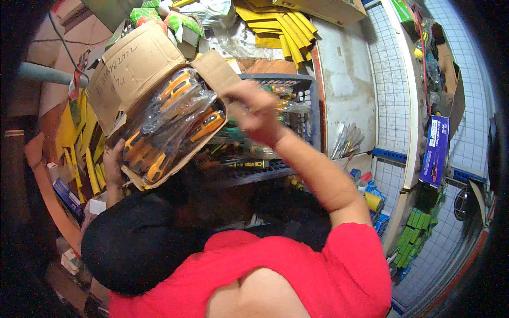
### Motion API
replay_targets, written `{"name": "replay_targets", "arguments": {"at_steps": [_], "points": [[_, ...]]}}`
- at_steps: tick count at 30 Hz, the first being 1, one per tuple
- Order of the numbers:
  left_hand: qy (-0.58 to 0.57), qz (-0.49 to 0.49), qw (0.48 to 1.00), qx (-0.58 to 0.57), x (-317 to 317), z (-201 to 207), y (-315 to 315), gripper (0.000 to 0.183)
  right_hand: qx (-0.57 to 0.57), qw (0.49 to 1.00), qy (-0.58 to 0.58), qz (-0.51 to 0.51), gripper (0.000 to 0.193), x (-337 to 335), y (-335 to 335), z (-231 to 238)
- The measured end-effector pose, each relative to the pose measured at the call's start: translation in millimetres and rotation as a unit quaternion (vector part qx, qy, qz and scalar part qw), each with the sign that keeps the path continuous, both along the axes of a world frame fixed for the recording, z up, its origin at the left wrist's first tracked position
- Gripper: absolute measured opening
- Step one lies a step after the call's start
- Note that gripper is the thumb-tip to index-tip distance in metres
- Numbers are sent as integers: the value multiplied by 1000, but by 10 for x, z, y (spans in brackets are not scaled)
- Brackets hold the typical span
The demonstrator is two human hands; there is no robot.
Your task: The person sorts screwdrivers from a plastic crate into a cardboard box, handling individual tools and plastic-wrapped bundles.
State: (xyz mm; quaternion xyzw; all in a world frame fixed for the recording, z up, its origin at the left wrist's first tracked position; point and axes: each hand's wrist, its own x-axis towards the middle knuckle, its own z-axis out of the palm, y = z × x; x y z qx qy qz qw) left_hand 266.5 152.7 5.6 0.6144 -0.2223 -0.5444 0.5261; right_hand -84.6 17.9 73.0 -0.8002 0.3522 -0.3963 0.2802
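Note:
An opened cardboard box (124, 79) tilts in front of me at the left, its flaps raised. Inside lie several tools with orange-and-black handles (207, 125), wrapped in clear plastic (183, 114); their working ends are hidden. My left hand (113, 164) grips the lower left side of the box, thumb and fingers against the cardboard. Motion blurs my right hand (253, 112), which is beside the right flap (216, 69); the fingers look curled, but whether they hold anything is unclear. Behind that hand is a dark plastic crate (310, 87) of screwdrivers and other packaged tools.
Yellow flat pieces (281, 26) lie at the back, with more at the left. A bunch of slim metal tools (347, 140) rests right of the crate. On the right stand wire-mesh shelves (389, 79), a blue box (435, 151) and green packages (413, 233).

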Motion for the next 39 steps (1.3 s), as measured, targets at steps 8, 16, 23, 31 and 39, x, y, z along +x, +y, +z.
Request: {"name": "replay_targets", "arguments": {"at_steps": [8,16,23,31,39], "points": [[-55,-4,997,47,-66,122,-70,41,101,891,429,-104,30,-1430,-313,-1349],[-20,28,995,97,-25,77,-51,39,334,828,443,-87,33,-1289,-56,-1315],[0,20,996,91,69,-24,-17,38,-7,893,448,-48,39,-1237,-252,-1260],[-34,39,996,66,-52,72,-27,43,103,813,572,9,36,-978,-346,-1314],[-20,14,996,82,17,11,-43,41,126,825,548,-51,29,-1072,-263,-1422]]}}
